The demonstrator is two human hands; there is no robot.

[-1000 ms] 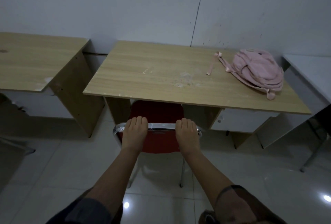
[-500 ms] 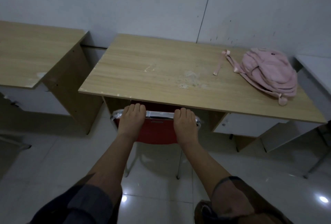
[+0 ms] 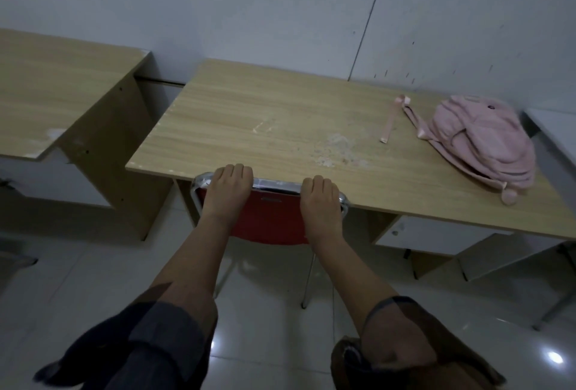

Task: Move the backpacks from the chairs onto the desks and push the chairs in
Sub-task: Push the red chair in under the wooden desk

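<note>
A red chair [image 3: 269,221] with a chrome top rail stands at the front edge of the middle wooden desk [image 3: 280,127], its seat hidden under the desktop. My left hand [image 3: 229,191] grips the rail at its left end, and my right hand [image 3: 321,199] grips it at the right end. A pink backpack [image 3: 481,143] lies on the desk's right part, its straps trailing to the left.
A second wooden desk [image 3: 53,90] stands to the left with a gap between. A white desk [image 3: 558,130] is at the right edge, with metal chair legs [image 3: 554,302] below it. The wall runs behind the desks. Glossy tiled floor lies below.
With both hands on its rail, the chair has slid forward under the desk; the backrest now meets the desk's front edge.
</note>
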